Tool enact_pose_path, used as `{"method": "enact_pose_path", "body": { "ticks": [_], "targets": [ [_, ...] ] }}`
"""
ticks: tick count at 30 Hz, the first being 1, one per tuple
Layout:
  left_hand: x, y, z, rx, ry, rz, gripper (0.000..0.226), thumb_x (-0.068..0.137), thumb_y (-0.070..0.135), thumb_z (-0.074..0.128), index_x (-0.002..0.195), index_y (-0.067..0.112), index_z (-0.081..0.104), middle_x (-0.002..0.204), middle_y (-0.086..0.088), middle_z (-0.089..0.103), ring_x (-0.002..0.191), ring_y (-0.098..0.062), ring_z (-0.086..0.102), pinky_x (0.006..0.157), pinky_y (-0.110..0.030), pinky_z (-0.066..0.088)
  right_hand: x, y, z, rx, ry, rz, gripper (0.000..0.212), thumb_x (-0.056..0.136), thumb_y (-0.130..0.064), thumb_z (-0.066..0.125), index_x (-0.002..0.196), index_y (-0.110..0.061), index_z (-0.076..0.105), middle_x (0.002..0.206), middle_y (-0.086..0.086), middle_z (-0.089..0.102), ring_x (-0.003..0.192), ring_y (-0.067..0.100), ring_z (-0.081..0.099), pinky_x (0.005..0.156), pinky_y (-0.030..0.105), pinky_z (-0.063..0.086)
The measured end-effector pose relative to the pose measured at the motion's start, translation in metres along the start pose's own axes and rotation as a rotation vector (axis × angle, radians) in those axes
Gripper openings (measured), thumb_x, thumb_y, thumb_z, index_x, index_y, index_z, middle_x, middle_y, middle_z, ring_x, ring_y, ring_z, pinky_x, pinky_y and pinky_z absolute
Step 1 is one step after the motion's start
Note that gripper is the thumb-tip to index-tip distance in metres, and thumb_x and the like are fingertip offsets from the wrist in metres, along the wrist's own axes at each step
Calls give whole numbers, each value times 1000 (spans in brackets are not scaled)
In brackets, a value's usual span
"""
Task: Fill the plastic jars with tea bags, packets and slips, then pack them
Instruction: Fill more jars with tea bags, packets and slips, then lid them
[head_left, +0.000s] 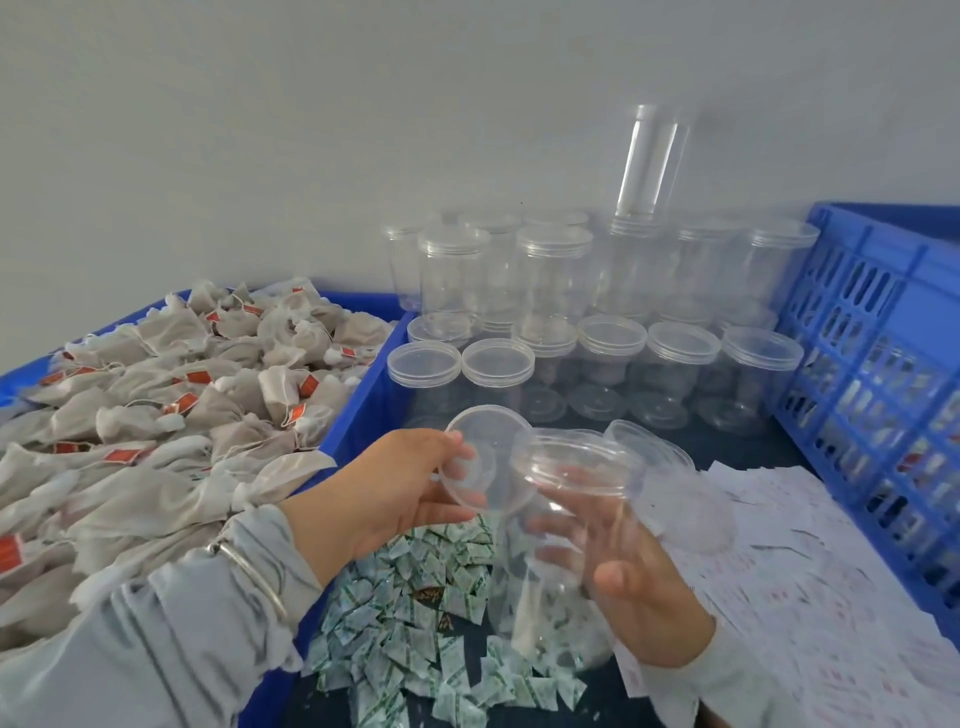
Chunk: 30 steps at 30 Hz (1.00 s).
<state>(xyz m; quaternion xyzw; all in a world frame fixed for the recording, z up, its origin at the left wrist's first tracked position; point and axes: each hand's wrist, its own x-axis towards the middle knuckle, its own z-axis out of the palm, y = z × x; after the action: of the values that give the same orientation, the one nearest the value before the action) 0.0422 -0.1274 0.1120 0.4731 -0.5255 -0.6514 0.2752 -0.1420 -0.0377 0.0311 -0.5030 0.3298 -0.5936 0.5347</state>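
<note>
- While the right hand (618, 566) grips a clear plastic jar (566, 551) tilted above the bench, fingers wrapped round its body, the left hand (400, 493) pinches the jar's lid (480, 454) just beside the open mouth.
- With the lid off and nothing visible inside, the step in hand looks like opening a jar ready for filling.
- Tea bags (171, 395) lie heaped in the blue tray (358, 410) at the left; small green-printed packets (426, 618) are scattered below the jar; white slips (810, 571) spread at the right.
- To do it well, the lid should probably be set down close by, rim up, so it stays clean and findable among the other clear pieces.
- Turning the jar upright, mouth toward the tea bags, would shorten each reach.
- A light squeeze seems wise: the thin wall may flex.
- Lidded empty jars (550, 291) stand stacked behind, next to a blue crate (883, 332), so the freed left hand should avoid knocking them.
</note>
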Motion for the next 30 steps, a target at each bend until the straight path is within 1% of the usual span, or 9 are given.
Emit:
{"method": "enact_pose_path", "body": {
  "ticks": [3,7,10,13,15,18,22,27,30],
  "targets": [
    [1,1,0,28,-71,-6,26,98,20,46,108,1,62,98,-22,58,70,-18,67,61,-26,57,1,0,5,65,-109,99,110,40,-45,93,127,-7,38,116,11,57,101,23,60,87,38,50],
    [1,-1,4,122,-94,2,27,97,23,51,110,3,64,107,-21,64,78,-19,65,78,-35,58,-2,3,7,56,-73,91,82,50,-22,75,123,-9,42,115,10,58,102,25,60,89,42,50],
    [1,-2,5,140,-3,11,22,95,29,51,106,12,61,106,-9,61,88,-19,67,70,-31,57,-1,-2,5,52,84,29,67,51,-23,70,115,-12,50,100,-5,69,93,16,66,74,28,55],
    [1,-1,5,145,40,19,22,95,31,51,104,14,60,104,-7,60,91,-18,64,67,-28,55,2,-9,-5,135,345,-34,57,52,-12,73,106,-20,59,89,-8,71,80,13,68,62,29,58],
    [0,0,5,158,41,19,22,96,31,50,103,13,61,102,-6,60,91,-18,63,69,-28,54,3,-12,-15,219,492,-72,55,54,-15,68,108,-23,60,95,-6,71,84,15,68,71,31,58],
    [-1,0,7,178,33,23,23,95,30,50,107,12,60,102,-5,60,91,-17,63,68,-26,53,3,-13,-22,230,626,-48,65,56,-26,64,120,-23,56,112,0,65,95,19,62,88,38,48],
    [-1,-1,6,216,12,35,24,95,30,51,108,14,61,102,-3,62,91,-16,64,63,-24,51,2,-9,-26,219,660,9,73,61,-29,63,132,-17,47,114,4,64,99,21,60,89,38,46],
    [0,1,2,251,21,54,21,94,30,53,103,14,63,98,-2,65,84,-13,66,62,-22,51,4,-5,-33,176,658,-17,66,63,-27,61,127,-24,47,109,2,64,99,21,62,84,36,51],
    [-2,5,-2,261,47,95,18,94,29,54,99,15,64,95,-1,66,80,-11,65,62,-21,53,3,-3,-33,83,646,-47,66,63,-30,66,126,-24,45,112,-1,60,108,23,59,80,27,55]
  ]
}}
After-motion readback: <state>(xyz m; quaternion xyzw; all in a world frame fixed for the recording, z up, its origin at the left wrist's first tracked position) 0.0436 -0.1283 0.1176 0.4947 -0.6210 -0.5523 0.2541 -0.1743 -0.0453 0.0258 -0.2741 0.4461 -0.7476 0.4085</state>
